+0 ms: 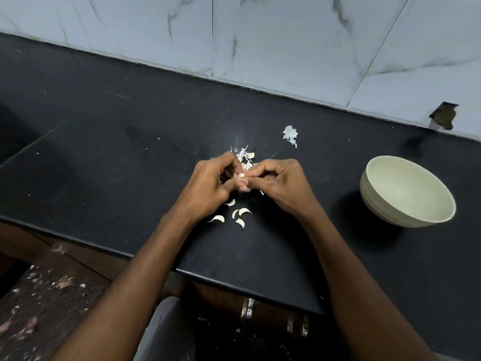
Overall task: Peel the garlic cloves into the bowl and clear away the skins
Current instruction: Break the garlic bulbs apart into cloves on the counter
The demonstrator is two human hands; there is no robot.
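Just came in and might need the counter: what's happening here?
A person is peeling garlic. The left hand and right hand together pinch one garlic clove above the black counter. More cloves and skin scraps lie on the counter. The bowl to the right looks empty.

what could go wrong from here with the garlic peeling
1. The loose white garlic cloves lie near the front edge of the black stone countertop, below the wrists; a forearm could knock them off.
2. The pale green round bowl sits well off to the right of both hands, so a peeled clove may be dropped on the way.
3. The papery white skin scraps are light and scattered, and could drift further while the left hand and right hand pick at the held clove.
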